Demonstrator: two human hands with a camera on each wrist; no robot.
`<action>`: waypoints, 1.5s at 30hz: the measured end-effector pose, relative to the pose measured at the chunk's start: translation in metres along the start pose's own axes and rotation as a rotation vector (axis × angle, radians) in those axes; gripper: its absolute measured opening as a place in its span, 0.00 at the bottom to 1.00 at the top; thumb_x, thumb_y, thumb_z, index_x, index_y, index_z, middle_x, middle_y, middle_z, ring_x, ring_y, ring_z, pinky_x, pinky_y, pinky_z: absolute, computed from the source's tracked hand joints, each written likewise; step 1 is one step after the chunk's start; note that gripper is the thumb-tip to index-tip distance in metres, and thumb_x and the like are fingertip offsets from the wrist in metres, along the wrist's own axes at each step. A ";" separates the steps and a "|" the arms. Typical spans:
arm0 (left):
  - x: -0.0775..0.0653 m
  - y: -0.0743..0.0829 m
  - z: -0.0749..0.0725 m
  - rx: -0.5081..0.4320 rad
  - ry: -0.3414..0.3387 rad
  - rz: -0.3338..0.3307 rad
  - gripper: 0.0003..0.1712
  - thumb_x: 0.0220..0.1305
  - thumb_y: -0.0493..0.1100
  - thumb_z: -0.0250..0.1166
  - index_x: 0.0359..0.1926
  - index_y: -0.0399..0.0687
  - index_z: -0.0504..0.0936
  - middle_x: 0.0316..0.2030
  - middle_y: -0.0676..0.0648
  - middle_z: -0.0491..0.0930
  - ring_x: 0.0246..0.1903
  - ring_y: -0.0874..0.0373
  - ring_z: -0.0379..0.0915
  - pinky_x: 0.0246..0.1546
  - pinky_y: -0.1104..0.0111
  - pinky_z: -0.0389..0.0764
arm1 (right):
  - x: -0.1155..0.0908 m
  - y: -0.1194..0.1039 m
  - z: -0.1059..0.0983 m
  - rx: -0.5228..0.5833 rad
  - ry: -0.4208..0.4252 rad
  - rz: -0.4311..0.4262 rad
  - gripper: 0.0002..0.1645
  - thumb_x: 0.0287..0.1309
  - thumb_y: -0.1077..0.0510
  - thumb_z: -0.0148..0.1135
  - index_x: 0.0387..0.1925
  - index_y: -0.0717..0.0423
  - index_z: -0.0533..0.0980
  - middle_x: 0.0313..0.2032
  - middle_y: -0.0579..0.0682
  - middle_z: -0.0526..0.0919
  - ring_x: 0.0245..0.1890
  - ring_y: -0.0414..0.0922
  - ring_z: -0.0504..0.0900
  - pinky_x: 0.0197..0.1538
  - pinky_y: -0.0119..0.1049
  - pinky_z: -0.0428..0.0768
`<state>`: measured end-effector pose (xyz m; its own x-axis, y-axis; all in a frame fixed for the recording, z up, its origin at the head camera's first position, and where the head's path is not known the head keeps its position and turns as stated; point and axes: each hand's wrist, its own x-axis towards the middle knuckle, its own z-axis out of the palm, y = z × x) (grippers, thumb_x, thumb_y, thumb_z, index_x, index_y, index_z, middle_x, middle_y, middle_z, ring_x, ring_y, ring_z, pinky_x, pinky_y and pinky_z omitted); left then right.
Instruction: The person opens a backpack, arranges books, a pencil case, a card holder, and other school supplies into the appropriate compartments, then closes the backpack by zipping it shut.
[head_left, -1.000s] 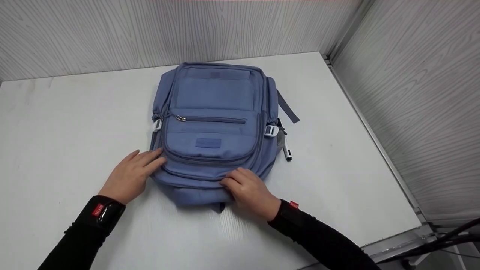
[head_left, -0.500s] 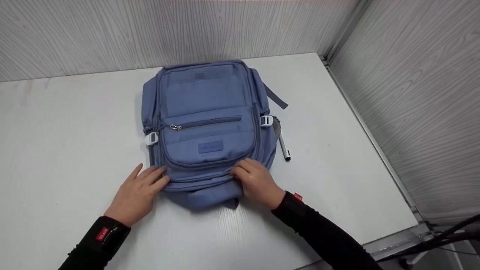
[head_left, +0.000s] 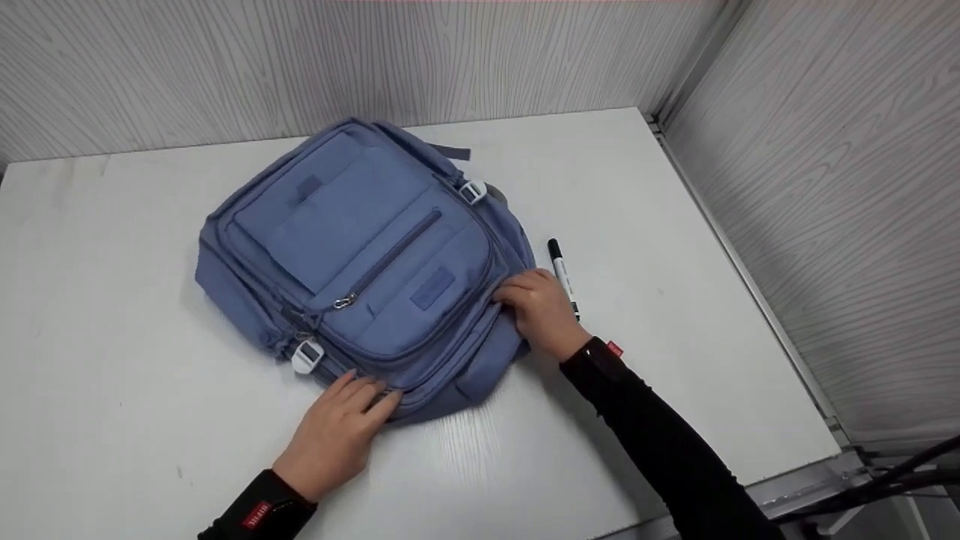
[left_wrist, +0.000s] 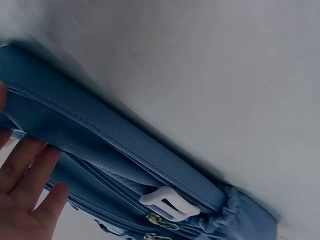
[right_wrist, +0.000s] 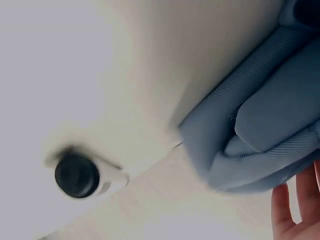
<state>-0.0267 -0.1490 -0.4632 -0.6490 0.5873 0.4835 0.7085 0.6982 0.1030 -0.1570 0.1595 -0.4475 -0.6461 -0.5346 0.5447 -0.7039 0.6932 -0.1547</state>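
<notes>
A blue backpack (head_left: 330, 232) lies front side up on the white table, turned at an angle with its top toward the far left. My left hand (head_left: 330, 435) grips its bottom left corner; in the left wrist view the fingers (left_wrist: 37, 172) press into the layered fabric beside the zippers. At the bottom right corner my right hand (head_left: 544, 311) holds the lower edge with curled fingers. Right beside that hand lies a black-and-white marker (head_left: 561, 271), its lower end partly behind the hand. White buckles (head_left: 307, 356) sit on both sides of the bag.
A wood-grain panel (head_left: 315, 67) stands behind the table, and another panel (head_left: 840, 187) rises along the right side. A loose strap (head_left: 452, 152) sticks out from the bag's far side. Dark cables (head_left: 900, 480) hang past the table's front right corner.
The backpack has rotated counterclockwise and shifted left. My left hand moved toward me and right, my right hand up and right, both with the bag. The marker now shows almost whole.
</notes>
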 end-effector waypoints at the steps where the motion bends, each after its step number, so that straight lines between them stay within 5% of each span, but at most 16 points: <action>1: 0.002 0.003 0.002 -0.002 0.007 0.014 0.27 0.40 0.28 0.71 0.46 0.44 0.85 0.41 0.43 0.85 0.44 0.49 0.82 0.53 0.53 0.81 | 0.003 0.004 0.001 -0.003 -0.011 0.009 0.14 0.52 0.74 0.60 0.30 0.56 0.86 0.33 0.49 0.89 0.38 0.47 0.87 0.52 0.46 0.80; 16: 0.044 0.035 0.033 0.088 -0.064 0.114 0.30 0.47 0.30 0.67 0.56 0.38 0.79 0.48 0.41 0.84 0.51 0.50 0.82 0.55 0.58 0.81 | 0.047 0.053 0.006 -0.044 -0.233 0.169 0.16 0.61 0.72 0.55 0.38 0.59 0.87 0.46 0.54 0.89 0.52 0.50 0.87 0.64 0.56 0.76; 25: 0.036 0.017 0.014 -0.009 -0.154 0.019 0.29 0.54 0.31 0.68 0.59 0.42 0.79 0.58 0.43 0.81 0.59 0.49 0.78 0.62 0.47 0.75 | 0.054 0.051 -0.004 -0.018 -0.256 0.183 0.14 0.59 0.75 0.55 0.41 0.68 0.84 0.49 0.61 0.87 0.54 0.55 0.85 0.60 0.45 0.81; 30: 0.025 -0.010 -0.001 0.017 0.013 -0.032 0.21 0.50 0.27 0.70 0.48 0.40 0.83 0.47 0.41 0.85 0.48 0.47 0.82 0.53 0.51 0.81 | 0.065 0.020 -0.015 -0.149 -0.228 0.139 0.12 0.53 0.74 0.56 0.37 0.67 0.81 0.43 0.61 0.86 0.47 0.57 0.85 0.51 0.49 0.83; 34: 0.020 -0.035 -0.010 0.060 0.151 -0.170 0.15 0.48 0.26 0.70 0.40 0.35 0.83 0.37 0.40 0.83 0.37 0.44 0.81 0.37 0.53 0.82 | 0.074 -0.025 -0.018 -0.132 -0.167 0.010 0.10 0.55 0.72 0.55 0.35 0.63 0.81 0.40 0.57 0.87 0.45 0.55 0.85 0.49 0.50 0.83; 39: 0.019 -0.058 -0.008 0.068 0.176 -0.348 0.14 0.47 0.27 0.73 0.36 0.33 0.80 0.32 0.38 0.77 0.30 0.41 0.75 0.28 0.50 0.76 | 0.073 -0.082 -0.011 -0.083 -0.244 -0.183 0.14 0.55 0.69 0.55 0.40 0.57 0.82 0.43 0.51 0.87 0.45 0.49 0.85 0.48 0.43 0.83; 45: 0.016 -0.068 0.004 0.116 0.173 -0.386 0.15 0.46 0.28 0.73 0.33 0.36 0.74 0.32 0.38 0.72 0.29 0.42 0.68 0.26 0.54 0.69 | 0.063 -0.121 0.004 -0.140 -0.329 -0.297 0.11 0.63 0.62 0.55 0.42 0.51 0.82 0.43 0.45 0.86 0.43 0.43 0.84 0.42 0.36 0.81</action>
<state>-0.0868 -0.1854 -0.4663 -0.7974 0.2040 0.5679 0.3807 0.9003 0.2112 -0.1132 0.0400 -0.3979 -0.4981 -0.8289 0.2548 -0.8404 0.5338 0.0936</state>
